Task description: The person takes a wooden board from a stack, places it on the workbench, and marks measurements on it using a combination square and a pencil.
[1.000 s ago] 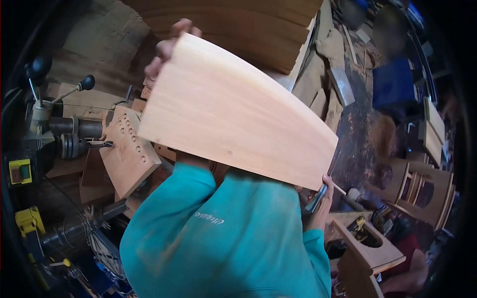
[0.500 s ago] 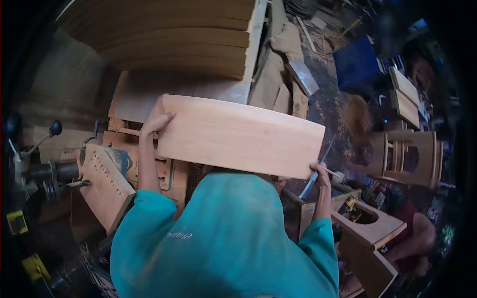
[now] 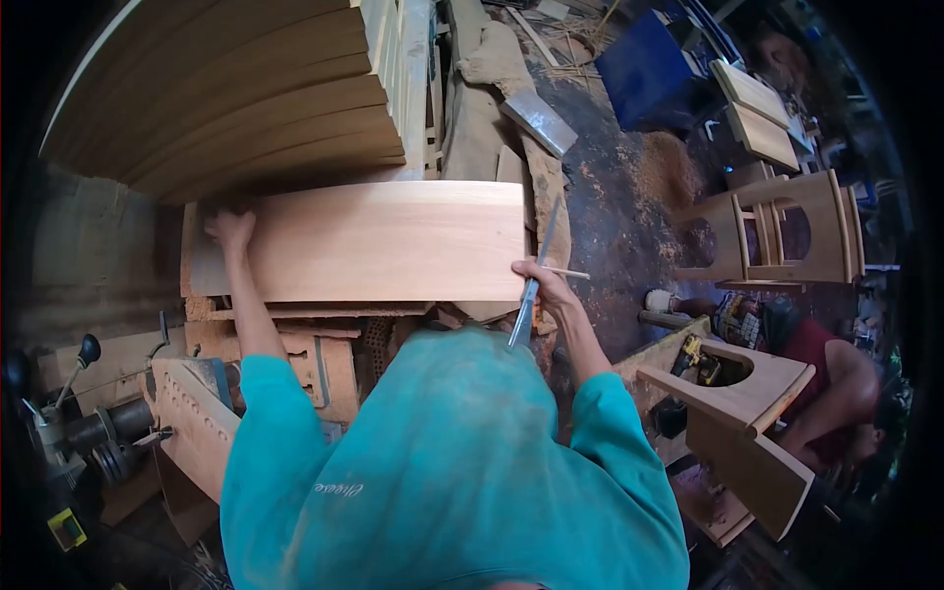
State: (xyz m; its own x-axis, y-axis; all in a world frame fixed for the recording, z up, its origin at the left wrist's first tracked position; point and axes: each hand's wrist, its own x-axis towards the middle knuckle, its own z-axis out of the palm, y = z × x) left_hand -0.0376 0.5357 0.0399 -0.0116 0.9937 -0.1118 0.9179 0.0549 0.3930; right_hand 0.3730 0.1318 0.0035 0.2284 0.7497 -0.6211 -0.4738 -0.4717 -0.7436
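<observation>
A pale, smooth wooden board (image 3: 393, 241) lies level in front of me, its left end in shadow over the machine table or bench. My left hand (image 3: 232, 230) is closed on that left end, with its fingertips partly lost in shadow. At the board's right edge, my right hand (image 3: 546, 282) is closed, its thumb at the near right corner. The same hand holds a long, narrow blue-grey metal tool (image 3: 523, 313) and a thin pencil-like stick (image 3: 572, 273). I cannot make out the exact kind of the metal tool.
A tall stack of boards (image 3: 265, 98) stands just beyond. At left are a drilled wooden piece (image 3: 192, 423) and a machine with knobbed levers (image 3: 88, 349). Wooden stools (image 3: 787, 231), a blue box (image 3: 654, 69) and sawdust (image 3: 669, 162) are at right, near a seated person (image 3: 836, 383).
The board has moved left and away from me, levelling out beside the stack. Both hands have travelled with it, keeping their hold. My view has shifted to the right.
</observation>
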